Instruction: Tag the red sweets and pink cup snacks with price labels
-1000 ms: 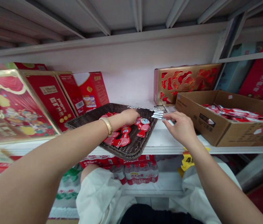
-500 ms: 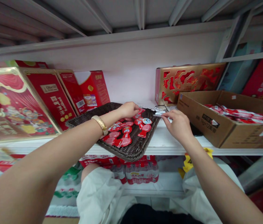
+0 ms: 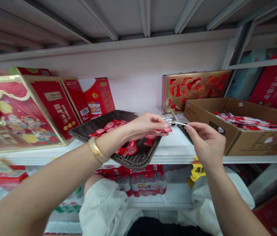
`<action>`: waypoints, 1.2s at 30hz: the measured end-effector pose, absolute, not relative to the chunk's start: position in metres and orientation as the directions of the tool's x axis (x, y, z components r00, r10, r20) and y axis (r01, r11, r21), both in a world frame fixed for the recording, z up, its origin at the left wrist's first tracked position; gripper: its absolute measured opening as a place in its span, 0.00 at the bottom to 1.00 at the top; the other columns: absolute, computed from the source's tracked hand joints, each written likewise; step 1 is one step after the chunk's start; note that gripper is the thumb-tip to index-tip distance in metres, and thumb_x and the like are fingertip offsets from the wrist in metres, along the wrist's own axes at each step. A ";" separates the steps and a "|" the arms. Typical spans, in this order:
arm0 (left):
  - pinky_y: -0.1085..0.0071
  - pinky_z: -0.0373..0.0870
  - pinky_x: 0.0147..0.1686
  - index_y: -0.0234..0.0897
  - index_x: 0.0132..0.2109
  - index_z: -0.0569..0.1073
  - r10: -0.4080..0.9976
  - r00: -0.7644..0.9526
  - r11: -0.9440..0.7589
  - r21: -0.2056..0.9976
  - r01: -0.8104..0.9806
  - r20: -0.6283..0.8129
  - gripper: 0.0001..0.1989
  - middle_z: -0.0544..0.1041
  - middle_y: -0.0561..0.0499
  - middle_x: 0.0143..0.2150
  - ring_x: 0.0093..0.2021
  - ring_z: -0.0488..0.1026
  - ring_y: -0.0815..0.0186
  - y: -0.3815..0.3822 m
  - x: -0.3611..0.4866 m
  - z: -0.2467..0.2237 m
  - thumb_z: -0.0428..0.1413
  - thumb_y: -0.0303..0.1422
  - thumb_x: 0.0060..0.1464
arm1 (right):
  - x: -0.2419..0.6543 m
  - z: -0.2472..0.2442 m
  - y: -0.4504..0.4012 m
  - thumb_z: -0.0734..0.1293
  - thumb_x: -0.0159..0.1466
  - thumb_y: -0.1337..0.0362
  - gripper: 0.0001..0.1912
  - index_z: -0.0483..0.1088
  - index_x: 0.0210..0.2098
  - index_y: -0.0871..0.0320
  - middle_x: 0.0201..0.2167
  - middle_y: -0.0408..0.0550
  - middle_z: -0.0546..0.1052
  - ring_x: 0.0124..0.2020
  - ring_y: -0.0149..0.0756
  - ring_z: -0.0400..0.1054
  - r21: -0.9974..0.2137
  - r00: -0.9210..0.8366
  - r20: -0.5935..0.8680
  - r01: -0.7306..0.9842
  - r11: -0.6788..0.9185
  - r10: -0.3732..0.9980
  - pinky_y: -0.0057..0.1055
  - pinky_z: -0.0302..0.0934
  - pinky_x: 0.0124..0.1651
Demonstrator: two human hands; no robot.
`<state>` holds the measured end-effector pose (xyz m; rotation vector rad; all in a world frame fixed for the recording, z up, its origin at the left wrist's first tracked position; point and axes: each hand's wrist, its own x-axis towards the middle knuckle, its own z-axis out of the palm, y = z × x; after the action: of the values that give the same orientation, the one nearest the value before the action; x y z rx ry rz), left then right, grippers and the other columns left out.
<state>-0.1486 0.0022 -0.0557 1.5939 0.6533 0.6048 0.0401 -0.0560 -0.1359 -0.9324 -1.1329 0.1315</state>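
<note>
A bare patch of white shelf (image 3: 171, 149) separates the dark-brown wicker basket's rim (image 3: 145, 159), nine o'clock from my right hand (image 3: 208, 141), from the brown cardboard box (image 3: 236, 144) at three, that hand pinching a thin white strip (image 3: 181, 123), my left hand (image 3: 150, 125) a glossy red packet (image 3: 166, 130) at the strip's eight o'clock.

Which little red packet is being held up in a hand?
The red packet pinched in the left hand, above the gold bracelet's wrist. The other red packets lie in the dark basket or cardboard box.
</note>
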 end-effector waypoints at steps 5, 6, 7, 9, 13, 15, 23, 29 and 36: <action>0.66 0.72 0.46 0.35 0.49 0.75 0.749 0.643 -0.304 0.945 0.123 0.157 0.26 0.76 0.43 0.52 0.43 0.75 0.68 -0.002 -0.147 -0.072 0.67 0.23 0.39 | 0.039 -0.141 -0.063 0.75 0.53 0.59 0.10 0.78 0.32 0.57 0.27 0.47 0.80 0.27 0.35 0.73 -0.744 0.485 0.640 0.200 0.637 0.595 0.33 0.70 0.33; 0.67 0.72 0.47 0.35 0.50 0.75 0.762 0.630 -0.306 0.941 0.146 0.151 0.27 0.76 0.42 0.52 0.44 0.75 0.67 -0.003 -0.148 -0.074 0.67 0.22 0.39 | 0.038 -0.142 -0.063 0.75 0.53 0.59 0.10 0.78 0.32 0.57 0.27 0.47 0.80 0.27 0.35 0.73 -0.752 0.483 0.628 0.175 0.636 0.609 0.33 0.70 0.33; 0.67 0.72 0.46 0.33 0.48 0.75 0.773 0.620 -0.297 0.940 0.169 0.133 0.25 0.78 0.42 0.50 0.43 0.76 0.67 -0.004 -0.149 -0.076 0.67 0.22 0.39 | 0.038 -0.144 -0.063 0.75 0.52 0.60 0.10 0.78 0.32 0.57 0.27 0.47 0.80 0.27 0.35 0.73 -0.758 0.479 0.619 0.155 0.634 0.623 0.32 0.70 0.32; 0.69 0.73 0.43 0.30 0.45 0.76 0.782 0.617 -0.258 0.948 0.188 0.091 0.20 0.80 0.44 0.42 0.38 0.77 0.69 -0.006 -0.151 -0.077 0.66 0.23 0.42 | 0.035 -0.146 -0.063 0.75 0.52 0.60 0.09 0.78 0.32 0.57 0.28 0.47 0.80 0.28 0.35 0.73 -0.761 0.454 0.615 0.129 0.635 0.645 0.32 0.70 0.32; 0.73 0.74 0.29 0.32 0.49 0.74 0.745 0.666 -0.188 0.968 0.167 0.030 0.19 0.78 0.49 0.33 0.27 0.76 0.71 -0.013 -0.154 -0.075 0.63 0.30 0.49 | 0.026 -0.146 -0.064 0.74 0.53 0.61 0.07 0.78 0.31 0.56 0.28 0.46 0.80 0.28 0.35 0.73 -0.736 0.389 0.659 0.157 0.659 0.644 0.32 0.70 0.33; 0.75 0.73 0.26 0.32 0.49 0.73 0.727 0.686 -0.199 0.964 0.177 0.024 0.19 0.77 0.51 0.31 0.25 0.75 0.73 -0.017 -0.154 -0.074 0.63 0.31 0.50 | 0.021 -0.146 -0.064 0.74 0.54 0.60 0.07 0.78 0.31 0.56 0.28 0.46 0.80 0.28 0.35 0.73 -0.726 0.367 0.677 0.187 0.662 0.638 0.33 0.70 0.34; 0.76 0.72 0.28 0.32 0.49 0.74 0.732 0.680 -0.236 0.952 0.195 0.042 0.18 0.77 0.51 0.32 0.26 0.74 0.74 -0.022 -0.155 -0.075 0.63 0.29 0.49 | 0.013 -0.151 -0.064 0.72 0.56 0.62 0.05 0.77 0.32 0.56 0.29 0.46 0.80 0.30 0.36 0.73 -0.711 0.343 0.697 0.215 0.669 0.630 0.33 0.69 0.35; 0.78 0.71 0.27 0.33 0.48 0.76 0.717 0.696 -0.201 0.965 0.166 0.030 0.16 0.78 0.49 0.34 0.25 0.73 0.75 -0.019 -0.155 -0.077 0.61 0.35 0.53 | 0.014 -0.151 -0.065 0.70 0.59 0.63 0.03 0.77 0.32 0.54 0.31 0.46 0.80 0.33 0.38 0.73 -0.612 0.248 0.790 0.371 0.699 0.560 0.35 0.68 0.38; 0.81 0.68 0.22 0.29 0.53 0.74 0.723 0.683 -0.311 0.931 0.191 0.102 0.18 0.75 0.54 0.24 0.20 0.70 0.76 -0.023 -0.153 -0.076 0.58 0.31 0.56 | 0.007 -0.153 -0.070 0.69 0.60 0.63 0.07 0.76 0.39 0.54 0.34 0.47 0.76 0.34 0.36 0.68 -0.592 0.245 0.805 0.395 0.702 0.541 0.35 0.64 0.38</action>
<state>-0.1530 -0.0227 -0.0764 1.8475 0.7197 0.6350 0.0068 -0.0704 -0.1530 -0.8544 -1.3684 0.1184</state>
